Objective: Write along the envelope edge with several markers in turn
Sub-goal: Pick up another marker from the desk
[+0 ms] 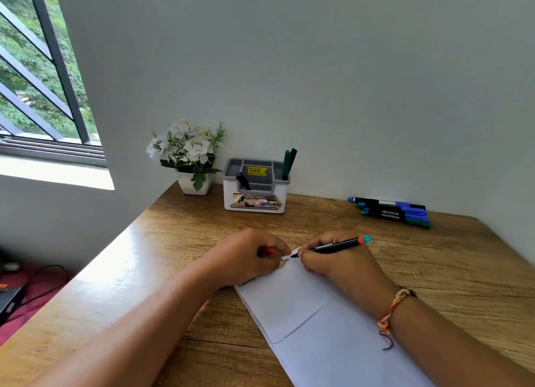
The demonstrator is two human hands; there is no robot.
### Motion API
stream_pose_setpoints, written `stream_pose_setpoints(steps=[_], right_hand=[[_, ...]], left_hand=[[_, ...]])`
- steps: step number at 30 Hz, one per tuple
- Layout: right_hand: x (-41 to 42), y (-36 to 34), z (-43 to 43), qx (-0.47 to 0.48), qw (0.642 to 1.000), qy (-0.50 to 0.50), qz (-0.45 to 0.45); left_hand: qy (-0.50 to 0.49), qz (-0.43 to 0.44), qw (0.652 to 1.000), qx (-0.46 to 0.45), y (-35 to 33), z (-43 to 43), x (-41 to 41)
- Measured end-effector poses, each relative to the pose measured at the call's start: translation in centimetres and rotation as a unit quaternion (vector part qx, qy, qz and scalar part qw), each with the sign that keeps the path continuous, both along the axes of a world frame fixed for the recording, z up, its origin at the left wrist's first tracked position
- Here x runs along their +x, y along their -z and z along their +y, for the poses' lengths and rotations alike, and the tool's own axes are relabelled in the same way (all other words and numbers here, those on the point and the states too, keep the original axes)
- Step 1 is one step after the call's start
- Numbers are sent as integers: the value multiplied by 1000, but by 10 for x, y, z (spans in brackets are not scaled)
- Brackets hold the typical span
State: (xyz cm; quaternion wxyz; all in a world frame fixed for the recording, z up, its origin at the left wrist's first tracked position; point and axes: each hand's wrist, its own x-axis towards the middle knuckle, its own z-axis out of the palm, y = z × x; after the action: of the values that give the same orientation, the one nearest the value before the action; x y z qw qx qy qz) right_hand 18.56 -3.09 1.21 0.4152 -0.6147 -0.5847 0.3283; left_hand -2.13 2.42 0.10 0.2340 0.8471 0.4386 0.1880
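Envelope [312,323]: probably light, floppy; needs pinning near 12 o'clock corner. Marker [335,245] pinched low in right hand [338,268]; red cap [269,250] gripped in left hand [246,253] at 9 o'clock.

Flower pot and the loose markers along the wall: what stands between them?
A white-and-grey organiser holding a few pens; the head view shows it.
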Motion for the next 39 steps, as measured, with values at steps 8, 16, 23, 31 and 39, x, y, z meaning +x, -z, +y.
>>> stream_pose_setpoints(steps=[8,16,23,31,39], right_hand=[[0,3,3,12,999,2,-44],[1,3,4,8,998,3,-60],[1,3,4,24,997,-7,-70],[0,3,3,4,998,7,-68],[1,1,3,7,998,17,-62]], left_hand=[[3,-2,1000,-14,-2,-2,1],[-3,-3,1000,-24,-4,-2,1],[-3,-7,999,-33,-4,-3,1],[-6,0,999,-31,-5,-4,2],[-3,7,999,-33,-8,-5,2]])
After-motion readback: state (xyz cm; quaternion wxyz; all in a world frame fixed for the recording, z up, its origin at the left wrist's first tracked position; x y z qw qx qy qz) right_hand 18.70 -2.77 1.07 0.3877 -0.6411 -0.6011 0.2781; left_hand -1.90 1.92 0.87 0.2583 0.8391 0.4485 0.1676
